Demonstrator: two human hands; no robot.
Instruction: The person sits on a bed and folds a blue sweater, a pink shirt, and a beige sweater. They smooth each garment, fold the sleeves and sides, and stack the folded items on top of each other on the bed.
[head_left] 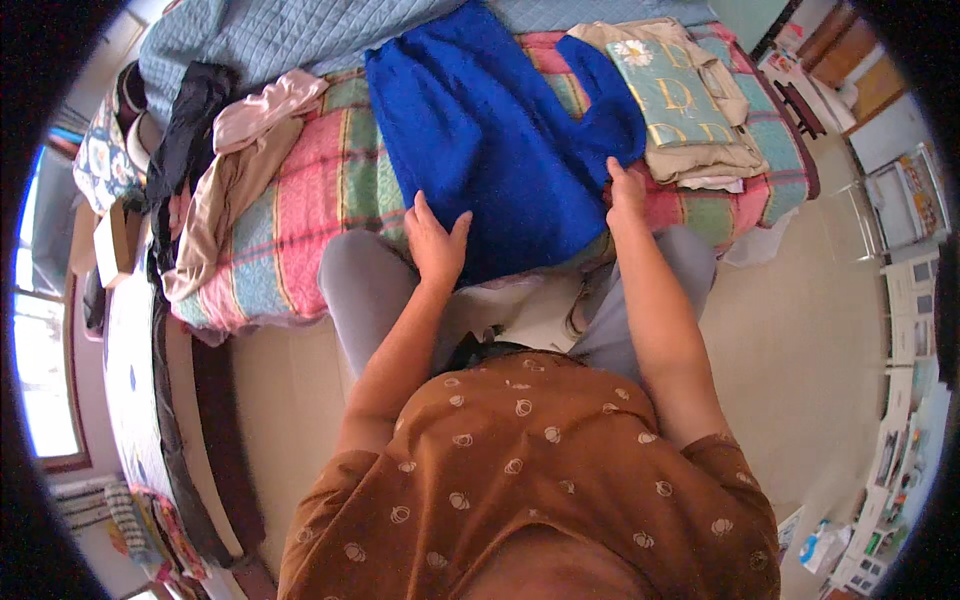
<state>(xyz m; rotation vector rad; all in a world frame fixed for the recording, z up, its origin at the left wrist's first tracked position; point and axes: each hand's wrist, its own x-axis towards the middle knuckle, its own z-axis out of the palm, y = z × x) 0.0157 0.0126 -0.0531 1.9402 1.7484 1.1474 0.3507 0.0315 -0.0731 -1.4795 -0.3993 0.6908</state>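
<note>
A blue long-sleeved garment (490, 150), likely a sweater, lies spread over the bed in front of me. One of its sleeves (610, 105) bends out to the right. My left hand (436, 242) rests at the garment's lower left edge, thumb and fingers apart. At the right edge, just below the bent sleeve, my right hand (626, 190) has its fingers drawn together on the blue cloth; the fingertips are partly hidden. To the right of the sleeve sits a stack of folded beige clothes (705, 155), topped by a folded green piece (670, 90) with a white flower.
A plaid bedcover (310, 215) lies under the clothes, with a light blue quilt (270, 40) along the far side. Pink (265, 110), tan (235, 185) and black garments (195, 120) lie at the left. White drawers (910, 310) line the right wall.
</note>
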